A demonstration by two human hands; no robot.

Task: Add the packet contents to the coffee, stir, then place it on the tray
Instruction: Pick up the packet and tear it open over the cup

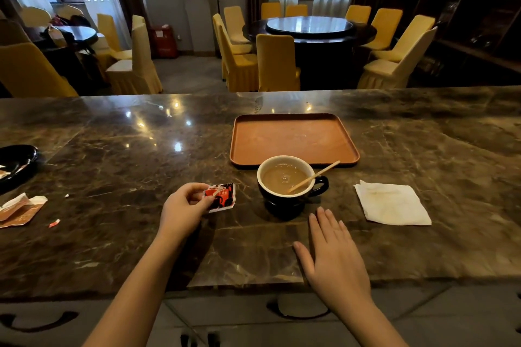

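Note:
A dark cup (284, 200) with a white inside holds milky coffee and stands on the marble counter, just in front of the brown tray (293, 121). A wooden stirrer (315, 176) leans in the cup, its end over the right rim. My left hand (183, 211) pinches a small red and white packet (221, 196) to the left of the cup, low over the counter. My right hand (332, 256) lies flat on the counter, fingers apart, just in front of the cup and holding nothing.
A white napkin (392, 204) lies right of the cup. Torn brown wrappers (19, 210) and a small red scrap (54, 223) lie at the left, near a black dish (17, 160). Yellow chairs and round tables stand beyond the counter.

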